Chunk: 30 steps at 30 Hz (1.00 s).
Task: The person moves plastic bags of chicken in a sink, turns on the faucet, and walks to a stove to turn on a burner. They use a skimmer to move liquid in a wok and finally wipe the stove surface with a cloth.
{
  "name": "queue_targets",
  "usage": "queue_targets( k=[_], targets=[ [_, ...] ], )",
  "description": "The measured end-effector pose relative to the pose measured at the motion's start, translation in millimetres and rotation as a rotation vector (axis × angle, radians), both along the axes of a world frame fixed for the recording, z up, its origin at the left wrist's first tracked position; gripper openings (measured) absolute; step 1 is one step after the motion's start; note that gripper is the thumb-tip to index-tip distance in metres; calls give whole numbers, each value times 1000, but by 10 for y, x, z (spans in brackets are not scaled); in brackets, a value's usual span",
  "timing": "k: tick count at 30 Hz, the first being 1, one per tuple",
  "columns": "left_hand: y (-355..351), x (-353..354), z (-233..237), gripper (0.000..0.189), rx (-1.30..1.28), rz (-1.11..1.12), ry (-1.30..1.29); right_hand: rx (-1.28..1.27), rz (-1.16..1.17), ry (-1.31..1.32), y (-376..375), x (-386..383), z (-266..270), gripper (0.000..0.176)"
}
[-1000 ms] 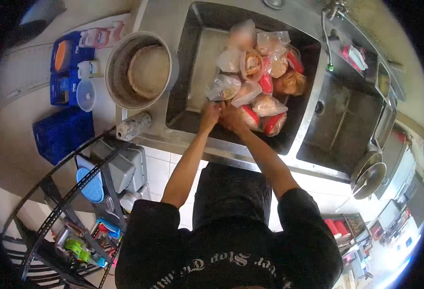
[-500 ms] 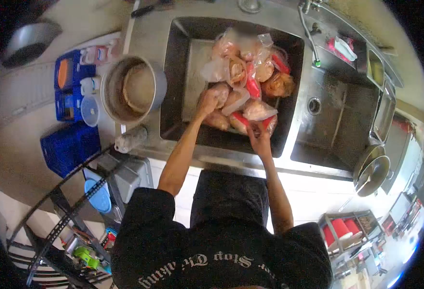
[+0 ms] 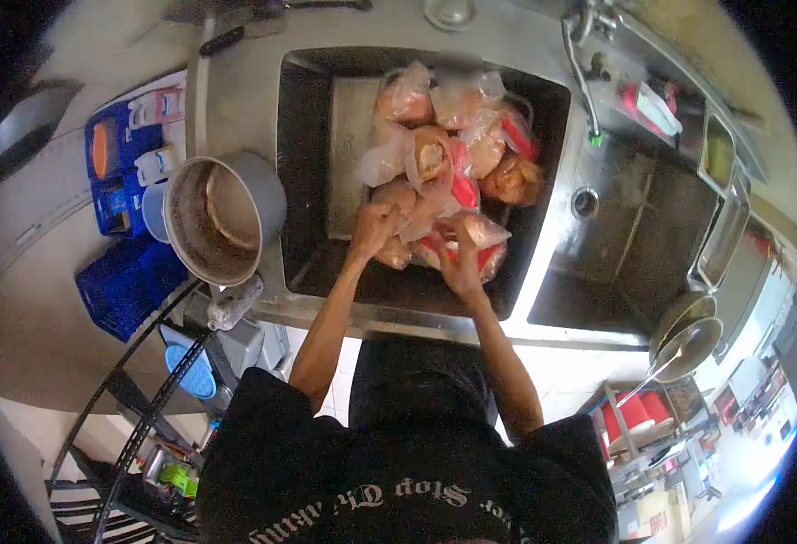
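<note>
Clear plastic bags of what looks like raw meat (image 3: 430, 159) lie heaped in the left sink basin (image 3: 303, 181), some with red showing in or between them. My left hand (image 3: 376, 228) is at the heap's near left side, its fingers closed on the edge of a plastic bag (image 3: 394, 198). At the near right, my right hand (image 3: 460, 265) has its fingers bent around the near edge of a red and clear bag (image 3: 489, 254). What lies under its fingertips is partly hidden. A darker brown bag (image 3: 513, 179) sits at the heap's right.
Left of the basin stands a large metal pot (image 3: 226, 218). The right basin (image 3: 625, 227) has a drain (image 3: 586, 201), with a faucet (image 3: 582, 82) behind it. Pans (image 3: 688, 344) stand at the right edge. Blue crates (image 3: 131, 281) are on the left, and a knife (image 3: 223, 41) lies behind.
My view has shifted, so the sink and pot appear farther left. My left hand has drawn a little toward me along the heap. My right hand stays at the near red bag.
</note>
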<state>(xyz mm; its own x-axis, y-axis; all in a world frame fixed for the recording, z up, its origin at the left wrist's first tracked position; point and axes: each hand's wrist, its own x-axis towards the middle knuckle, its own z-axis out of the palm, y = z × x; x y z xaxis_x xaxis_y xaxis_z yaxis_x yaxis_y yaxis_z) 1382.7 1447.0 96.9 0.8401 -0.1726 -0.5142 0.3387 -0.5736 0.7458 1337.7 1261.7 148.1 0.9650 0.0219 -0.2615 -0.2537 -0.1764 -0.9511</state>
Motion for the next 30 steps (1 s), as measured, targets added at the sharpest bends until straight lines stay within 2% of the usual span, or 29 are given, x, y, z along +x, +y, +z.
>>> queue_targets(
  k=[2,3,4,6,7,9,10,11,14,15,16,17,18,19,20,21,22,23,24,26,28,30],
  targets=[
    [-11,15,-133,35,67,133,34,-98,104,44,116,151,35,24],
    [-4,29,-202,35,77,138,34,-96,136,-69,181,230,51,21],
    [-19,66,-183,33,30,203,26,-84,133,-65,232,289,46,21],
    [-130,-45,-75,31,-12,258,32,-50,126,8,293,328,67,15],
    [-311,10,196,31,-157,303,-58,-39,87,-72,304,330,10,14],
    [-360,-68,358,29,-28,386,288,-65,-25,-147,252,292,-145,14],
    [-326,-95,530,29,-20,376,300,-96,-120,-215,184,207,-177,15],
    [-300,6,817,28,-64,324,283,79,-103,12,82,159,-187,23],
    [-128,175,1484,27,-100,210,222,160,-148,122,-54,51,-97,26],
    [-100,148,1710,27,-105,170,189,246,-112,260,-49,4,-123,37],
    [-137,137,2009,26,-127,68,193,248,-108,252,18,-22,-166,37],
    [-179,106,2298,26,-152,-33,196,510,-187,331,118,-52,-215,45],
    [-194,60,2506,26,-158,-24,188,768,-261,412,204,-78,-217,54],
    [-186,3,2677,27,-259,-140,140,940,-321,469,271,-51,-120,67],
    [-143,-74,2765,27,-356,-251,87,930,-301,470,245,-86,-77,67],
    [-42,-183,2768,27,-360,-229,74,1089,-271,516,219,-150,-17,68],
    [81,-294,2745,28,-447,-77,161,1249,-240,564,192,-213,23,69],
    [168,-375,2729,30,-535,74,249,1066,-421,607,197,-391,-163,70],
    [191,-406,2714,30,-541,92,237,1178,-392,596,147,-657,-611,70],
    [183,-373,2611,31,-728,510,336,1107,-354,535,-81,-748,-546,69],
    [209,-416,2319,30,-753,578,342,977,-313,406,-377,-923,-360,66],
    [263,-513,1964,29,-580,285,293,824,-311,312,-773,-1113,-387,66]
  ],
)
